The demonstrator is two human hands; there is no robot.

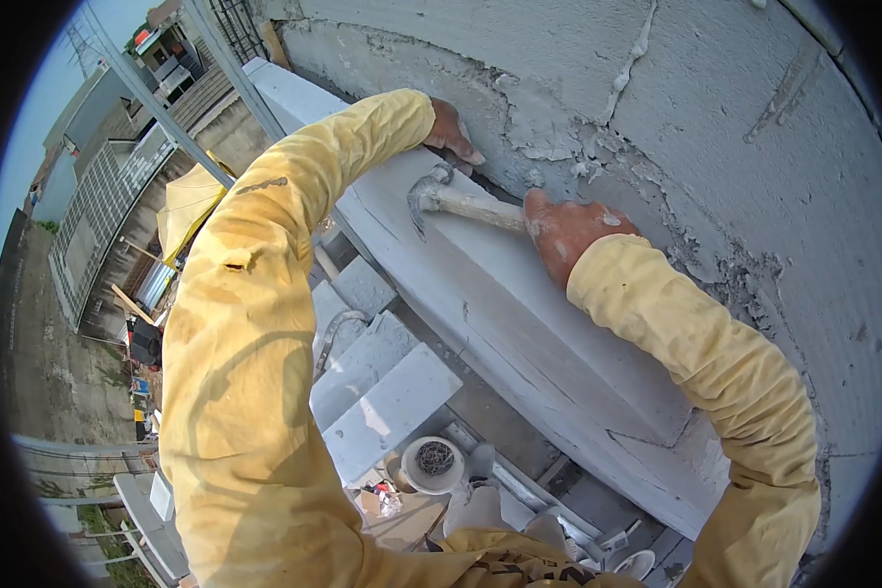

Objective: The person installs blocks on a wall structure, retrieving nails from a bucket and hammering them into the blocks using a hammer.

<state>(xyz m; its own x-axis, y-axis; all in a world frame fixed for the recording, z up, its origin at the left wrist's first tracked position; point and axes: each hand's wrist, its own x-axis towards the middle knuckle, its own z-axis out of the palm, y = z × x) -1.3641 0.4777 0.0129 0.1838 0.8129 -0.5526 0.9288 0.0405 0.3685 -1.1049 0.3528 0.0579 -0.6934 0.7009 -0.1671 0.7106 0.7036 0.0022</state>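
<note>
My right hand (570,233) is wrapped round the wooden handle of a claw hammer (475,207), whose metal head lies over the top of a pale block ledge (519,284). Farther up the ledge, my left hand (451,132) reaches to its back edge, beside the wall. One fingertip points toward the gap; the other fingers are mostly hidden, so I cannot tell whether they hold anything. Rough grey mortar (534,142) fills and crumbles along the joint behind both hands. Yellow sleeves cover both arms.
A large grey block wall (755,118) rises along the right. Below the ledge are several pale blocks (392,412) and a white bucket (433,482) of dark bits, possibly nails. Metal poles (152,88) stand at the left, with buildings and ground far below.
</note>
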